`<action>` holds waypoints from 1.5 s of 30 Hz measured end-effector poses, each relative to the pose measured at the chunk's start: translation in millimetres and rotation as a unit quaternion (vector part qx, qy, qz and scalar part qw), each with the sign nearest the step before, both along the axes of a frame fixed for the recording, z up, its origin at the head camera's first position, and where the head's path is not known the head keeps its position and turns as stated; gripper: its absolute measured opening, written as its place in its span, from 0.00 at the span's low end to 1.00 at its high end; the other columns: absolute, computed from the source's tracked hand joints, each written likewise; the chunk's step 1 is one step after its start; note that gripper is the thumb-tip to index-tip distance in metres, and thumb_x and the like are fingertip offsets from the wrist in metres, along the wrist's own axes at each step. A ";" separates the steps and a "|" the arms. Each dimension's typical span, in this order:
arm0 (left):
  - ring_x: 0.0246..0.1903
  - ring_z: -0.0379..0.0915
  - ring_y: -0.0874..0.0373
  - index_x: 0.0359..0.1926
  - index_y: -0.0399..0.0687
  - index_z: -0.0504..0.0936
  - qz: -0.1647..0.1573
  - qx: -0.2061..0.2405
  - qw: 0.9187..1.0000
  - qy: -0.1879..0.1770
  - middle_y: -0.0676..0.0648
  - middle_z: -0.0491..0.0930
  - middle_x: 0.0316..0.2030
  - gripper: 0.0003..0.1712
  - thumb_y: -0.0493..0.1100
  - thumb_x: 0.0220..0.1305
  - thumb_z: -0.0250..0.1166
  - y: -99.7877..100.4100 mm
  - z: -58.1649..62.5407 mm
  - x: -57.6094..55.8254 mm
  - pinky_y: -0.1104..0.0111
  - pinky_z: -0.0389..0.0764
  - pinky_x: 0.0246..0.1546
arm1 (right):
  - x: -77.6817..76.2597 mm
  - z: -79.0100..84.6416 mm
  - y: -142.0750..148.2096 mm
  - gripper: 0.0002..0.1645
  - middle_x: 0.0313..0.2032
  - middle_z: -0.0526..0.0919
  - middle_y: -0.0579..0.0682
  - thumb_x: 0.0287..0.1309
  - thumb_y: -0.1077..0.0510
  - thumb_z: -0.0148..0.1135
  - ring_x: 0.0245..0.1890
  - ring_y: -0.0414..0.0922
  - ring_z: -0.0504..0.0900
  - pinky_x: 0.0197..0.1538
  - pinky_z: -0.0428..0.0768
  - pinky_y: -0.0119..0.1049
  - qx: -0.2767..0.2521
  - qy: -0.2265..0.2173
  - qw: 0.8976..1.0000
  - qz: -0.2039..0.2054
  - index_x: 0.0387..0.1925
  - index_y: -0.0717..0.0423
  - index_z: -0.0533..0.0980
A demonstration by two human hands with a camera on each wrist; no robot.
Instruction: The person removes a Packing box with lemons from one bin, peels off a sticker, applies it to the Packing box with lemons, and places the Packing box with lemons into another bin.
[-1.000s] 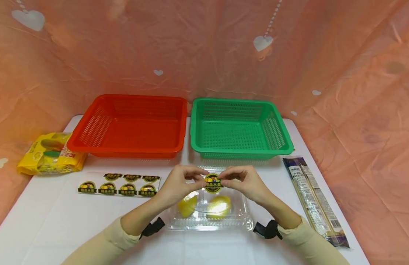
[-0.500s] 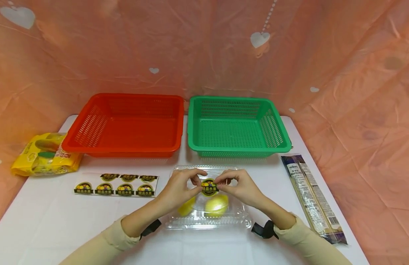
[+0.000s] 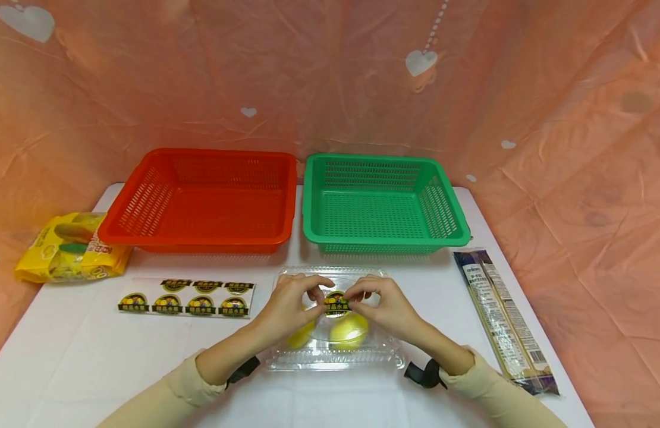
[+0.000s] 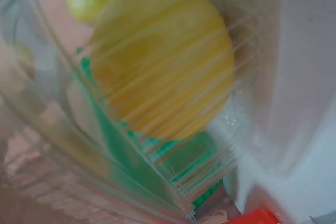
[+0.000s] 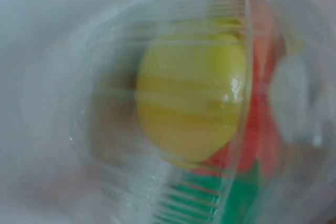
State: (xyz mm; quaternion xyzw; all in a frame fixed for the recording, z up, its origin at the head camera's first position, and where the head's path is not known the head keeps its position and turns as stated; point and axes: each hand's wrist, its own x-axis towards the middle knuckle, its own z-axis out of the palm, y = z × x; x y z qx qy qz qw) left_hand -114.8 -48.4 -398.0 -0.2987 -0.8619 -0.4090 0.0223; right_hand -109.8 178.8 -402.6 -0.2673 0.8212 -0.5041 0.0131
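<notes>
A clear plastic box (image 3: pixel 335 360) lies at the front middle of the table, its lid down over yellow fruits (image 3: pixel 349 333). Through the box's ribbed wall, one large yellow fruit (image 4: pixel 163 61) fills the left wrist view and another yellow fruit (image 5: pixel 191 98) the right wrist view. Over the lid, a round black, gold and green sticker (image 3: pixel 336 305) lies between both hands. My left hand (image 3: pixel 294 302) pinches its left edge between thumb and finger. Its right edge is pinched by my right hand (image 3: pixel 386 303). The sticker appears close over the lid.
A sheet of similar stickers (image 3: pixel 187 298) lies at left. Behind stand a red basket (image 3: pixel 201 242) and a green basket (image 3: pixel 386 242). A yellow printed bag (image 3: pixel 73 249) sits at the far left, a long purple and silver packet (image 3: pixel 505 321) at the right edge.
Both hands have come down slightly with the sticker, nearer the box lid. The whole head view has shifted a little. The baskets and packets stay where they were.
</notes>
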 end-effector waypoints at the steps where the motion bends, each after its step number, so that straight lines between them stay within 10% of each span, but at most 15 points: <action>1: 0.32 0.75 0.63 0.46 0.42 0.84 0.000 -0.001 1.000 0.002 0.61 0.80 0.24 0.19 0.30 0.51 0.73 0.3 -0.4 0.1 0.56 0.66 0.49 | 0.2 -0.7 -0.2 0.10 0.33 0.85 0.48 0.51 0.73 0.69 0.35 0.41 0.79 0.42 0.80 0.35 0.003 0.010 1.000 0.000 0.36 0.61 0.85; 17: 0.34 0.71 0.56 0.46 0.44 0.85 0.027 -0.032 0.998 0.049 0.57 0.77 0.25 0.25 0.39 0.44 0.82 3.1 -4.1 2.5 0.56 0.64 0.47 | 3.1 -5.7 -6.8 0.32 0.37 0.80 0.43 0.43 0.64 0.79 0.42 0.43 0.75 0.49 0.74 0.42 0.084 0.122 0.989 -0.023 0.54 0.57 0.79; 28: 0.66 0.60 0.40 0.65 0.46 0.75 0.051 -0.135 0.985 0.099 0.38 0.67 0.66 0.45 0.60 0.49 0.76 -4.1 -10.6 -9.5 0.33 0.55 0.64 | -4.0 -6.7 -4.8 0.55 0.66 0.68 0.62 0.42 0.40 0.79 0.68 0.61 0.63 0.67 0.53 0.71 0.198 0.102 0.970 -0.095 0.69 0.57 0.67; 45: 0.45 0.67 0.50 0.56 0.52 0.78 0.089 -0.190 0.975 0.077 0.48 0.76 0.45 0.38 0.71 0.52 0.70 0.4 -15.6 -27.6 0.58 0.64 0.40 | -23.9 -12.5 -11.3 0.35 0.47 0.76 0.52 0.39 0.46 0.83 0.50 0.53 0.71 0.50 0.65 0.48 0.190 0.072 0.969 -0.141 0.49 0.55 0.79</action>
